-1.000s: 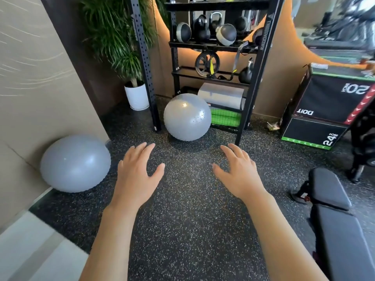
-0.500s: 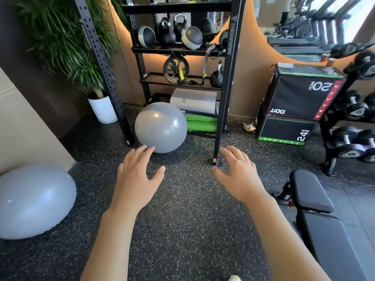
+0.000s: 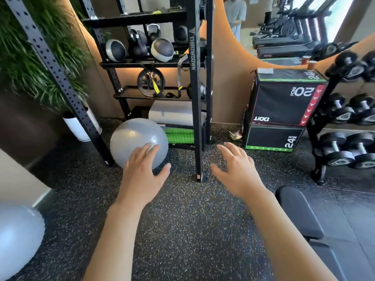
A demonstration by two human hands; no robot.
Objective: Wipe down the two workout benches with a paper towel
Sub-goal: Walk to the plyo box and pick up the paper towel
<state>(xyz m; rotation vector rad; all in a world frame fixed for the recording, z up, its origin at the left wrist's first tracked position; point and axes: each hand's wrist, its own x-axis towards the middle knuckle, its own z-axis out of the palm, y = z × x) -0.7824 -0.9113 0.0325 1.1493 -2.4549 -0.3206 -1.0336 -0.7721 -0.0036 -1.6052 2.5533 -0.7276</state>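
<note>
My left hand [image 3: 142, 173] and my right hand [image 3: 235, 171] are both held out in front of me, palms down, fingers spread and holding nothing. A black padded workout bench [image 3: 300, 213] lies at the lower right, just right of my right forearm; only its near end pad and part of the longer pad show. A white folded paper towel [image 3: 265, 71] lies on top of the black plyo box [image 3: 284, 102] at the back right. A second bench is not in view.
A black storage rack [image 3: 195, 98] with medicine balls and kettlebells stands straight ahead. One grey exercise ball [image 3: 139, 141] sits at its foot, another [image 3: 18, 238] at the lower left. A dumbbell rack [image 3: 349, 126] fills the right edge. A potted plant [image 3: 79, 126] stands at the left.
My view has swung right and moved closer to the rack: the dumbbell rack and plyo box have come further in. Both hands stay out, spread and empty.
</note>
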